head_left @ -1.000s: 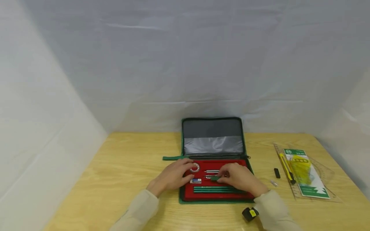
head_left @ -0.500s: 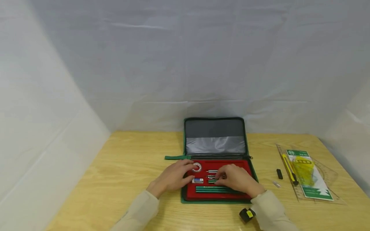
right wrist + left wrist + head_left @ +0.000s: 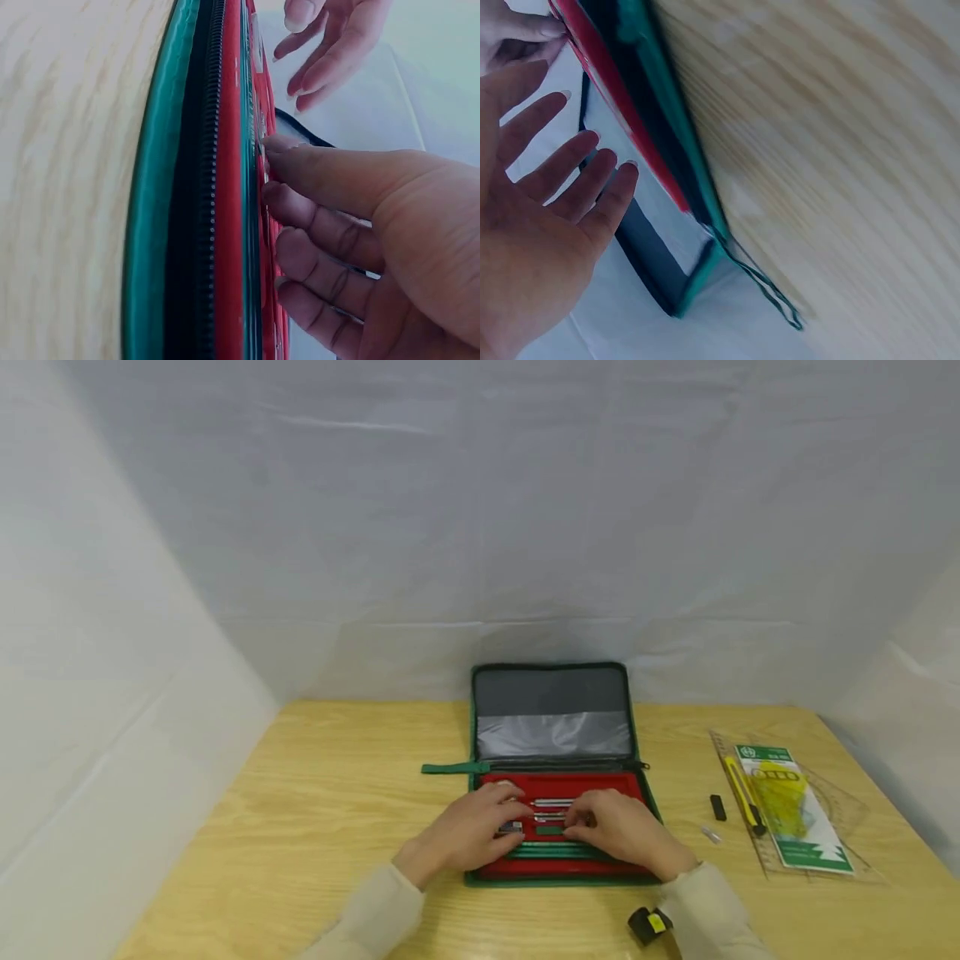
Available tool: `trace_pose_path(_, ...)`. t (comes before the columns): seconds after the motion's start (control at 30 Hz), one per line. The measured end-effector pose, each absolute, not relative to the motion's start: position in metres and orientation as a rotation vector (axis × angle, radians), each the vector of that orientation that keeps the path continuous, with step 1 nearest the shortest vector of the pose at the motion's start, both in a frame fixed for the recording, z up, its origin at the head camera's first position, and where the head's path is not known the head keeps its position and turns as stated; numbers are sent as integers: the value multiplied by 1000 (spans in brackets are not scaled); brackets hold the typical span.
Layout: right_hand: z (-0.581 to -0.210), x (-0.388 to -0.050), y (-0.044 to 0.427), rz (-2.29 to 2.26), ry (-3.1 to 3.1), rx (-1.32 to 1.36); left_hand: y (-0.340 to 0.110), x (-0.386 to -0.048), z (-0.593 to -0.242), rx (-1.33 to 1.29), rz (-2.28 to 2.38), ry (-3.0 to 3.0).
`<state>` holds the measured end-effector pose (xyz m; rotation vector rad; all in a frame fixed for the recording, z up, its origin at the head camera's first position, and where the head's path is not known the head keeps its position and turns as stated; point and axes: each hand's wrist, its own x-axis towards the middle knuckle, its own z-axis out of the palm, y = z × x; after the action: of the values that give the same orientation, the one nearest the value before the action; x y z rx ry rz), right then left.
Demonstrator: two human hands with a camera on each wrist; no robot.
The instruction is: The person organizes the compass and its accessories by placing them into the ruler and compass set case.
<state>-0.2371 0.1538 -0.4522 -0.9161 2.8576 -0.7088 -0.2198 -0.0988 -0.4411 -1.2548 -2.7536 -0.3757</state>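
A zip case (image 3: pixel 562 885) lies unzipped, its red tray (image 3: pixel 592 785) holding drawing tools. Over the tray's left end hovers my left hand (image 3: pixel 476 827), fingers spread and empty in the left wrist view; it partly covers an eraser (image 3: pixel 510 827). My right hand (image 3: pixel 618 831) has its fingertips at the right end of a small flat green piece (image 3: pixel 550 831), which lies in the tray. Thumb and index finger touch the tray surface with a gap between them in the right wrist view. Silver compass-like tools (image 3: pixel 551 803) lie behind, green pencils (image 3: pixel 551 850) in front.
The case's grey lid (image 3: pixel 551 693) stands raised at the back. To the right lie a small black block (image 3: pixel 717 807), a yellow cutter (image 3: pixel 742 793), clear set squares (image 3: pixel 840 806) and a green-white packet (image 3: pixel 817 852). A black-yellow object (image 3: pixel 648 925) sits near my right sleeve.
The green piece, tilted in my right fingers a second ago, now lies flat in the tray. My left hand has shifted right and forward, over the eraser and white ring.
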Motion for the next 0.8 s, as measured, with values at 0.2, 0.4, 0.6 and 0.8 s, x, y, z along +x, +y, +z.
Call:
trace_pose_path(0.2,-451,-237,152,-698,2823,-1034,-92,-216,-440,-1341,-275,-2681)
trace_pose_path(0.4,-450,-234,150,-693,2808,-1059,-92,-216,-442,-1358,-188,-2696)
trace_pose_path(0.6,-452,-231,149,-718,2857,-1018,-91,-217,-443,-1351,-194,-2688)
trace_pose_path(0.8,-455,-231,145,-781,2803,-1086,-91,-217,-444,-1341,-202,-2652)
